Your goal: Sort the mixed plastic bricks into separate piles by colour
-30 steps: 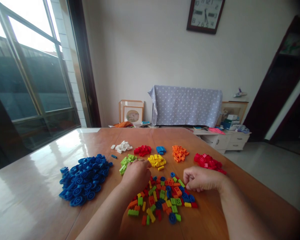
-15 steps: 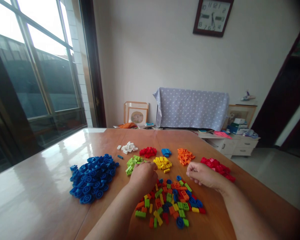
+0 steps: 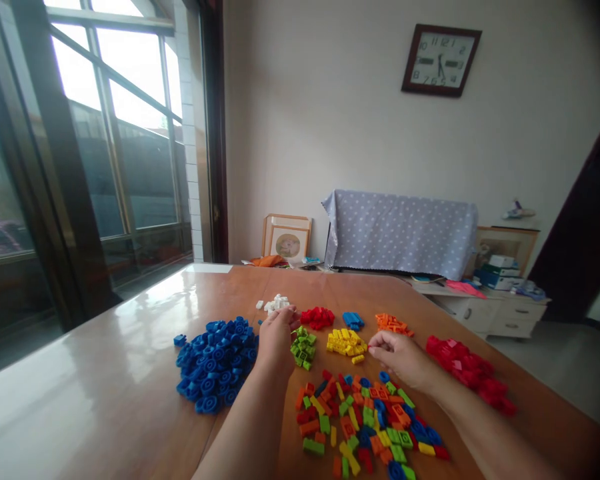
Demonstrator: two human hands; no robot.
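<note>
My left hand (image 3: pixel 279 337) reaches over the left side of the green brick pile (image 3: pixel 303 348), its fingertips near the white bricks (image 3: pixel 279 303) and the small red pile (image 3: pixel 317 318). Its fingers are bent together, and what they hold, if anything, is hidden. My right hand (image 3: pixel 393 353) is pinched beside the yellow brick pile (image 3: pixel 347 342), with a tiny bit of red at its fingertips. Below both hands lies a mixed heap of coloured pieces (image 3: pixel 360 417). Orange bricks (image 3: pixel 393 324) sit just behind my right hand.
A large pile of blue round pieces (image 3: pixel 216 367) stands at the left of the table (image 3: pixel 145 353). Light blue bricks (image 3: pixel 353 321) lie at the back, and a big red pile (image 3: pixel 470 370) at the right. A low cabinet (image 3: pixel 500 313) stands beyond.
My left hand has moved forward, away from the mixed heap towards the white bricks. My right hand has shifted a little towards the yellow pile. The camera view has turned left and up.
</note>
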